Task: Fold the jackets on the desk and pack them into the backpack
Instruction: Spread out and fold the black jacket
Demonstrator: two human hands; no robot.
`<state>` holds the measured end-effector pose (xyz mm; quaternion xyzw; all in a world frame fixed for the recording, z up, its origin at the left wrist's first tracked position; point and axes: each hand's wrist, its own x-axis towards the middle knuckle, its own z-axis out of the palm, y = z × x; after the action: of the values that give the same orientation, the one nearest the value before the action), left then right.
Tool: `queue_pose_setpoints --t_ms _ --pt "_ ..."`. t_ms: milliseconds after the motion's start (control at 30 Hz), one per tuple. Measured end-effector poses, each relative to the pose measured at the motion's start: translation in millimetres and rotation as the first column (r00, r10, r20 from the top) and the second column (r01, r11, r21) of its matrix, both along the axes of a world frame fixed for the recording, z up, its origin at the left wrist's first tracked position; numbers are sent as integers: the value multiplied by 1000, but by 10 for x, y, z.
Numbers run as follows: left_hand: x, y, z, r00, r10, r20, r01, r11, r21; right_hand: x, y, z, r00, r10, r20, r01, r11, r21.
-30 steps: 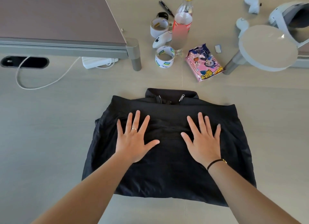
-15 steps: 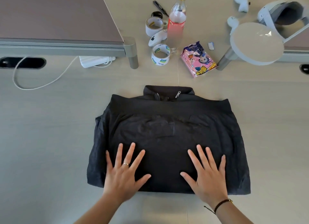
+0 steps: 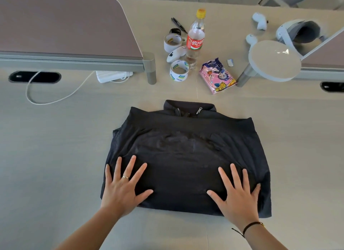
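A black jacket [image 3: 186, 149] lies folded into a rough rectangle on the beige desk [image 3: 55, 156], collar and zipper pull at the far edge. My left hand [image 3: 123, 188] rests flat on its near left part, fingers spread, a ring on one finger. My right hand [image 3: 237, 195] lies flat on the near right part, fingers spread, a dark cord bracelet at the wrist. Neither hand grips the cloth. No backpack is in view.
Behind the jacket stand a drink bottle [image 3: 195, 39], two tape rolls [image 3: 179, 73], a pink snack packet [image 3: 217, 76] and a round lamp base [image 3: 274, 60]. A raised shelf [image 3: 65, 31] is at the far left, with a white cable [image 3: 46, 100] and adapter beneath. A headset [image 3: 297, 33] sits far right.
Both hands slid from the jacket's middle down toward its near edge, staying flat on the cloth, then spread a little further apart. The jacket lies flatter.
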<state>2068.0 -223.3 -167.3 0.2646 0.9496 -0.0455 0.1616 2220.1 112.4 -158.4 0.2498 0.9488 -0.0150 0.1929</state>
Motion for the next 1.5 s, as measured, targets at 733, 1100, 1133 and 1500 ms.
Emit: queue_pose_setpoints --t_ms 733,1100,1133,1500 --pt "1507 1476 380 992 15 128 -32 991 129 723 298 175 832 491 -258 -548 800 -246" --pt "2282 1786 337 973 67 221 -53 996 -70 888 1049 -95 835 542 -92 -547 805 -229" --pt "2277 1749 342 972 93 217 -73 992 -98 913 1018 -88 831 550 -81 -553 801 -230" --pt "2311 1500 616 946 211 248 -217 976 -1 1002 640 76 692 715 -98 -708 646 -285"
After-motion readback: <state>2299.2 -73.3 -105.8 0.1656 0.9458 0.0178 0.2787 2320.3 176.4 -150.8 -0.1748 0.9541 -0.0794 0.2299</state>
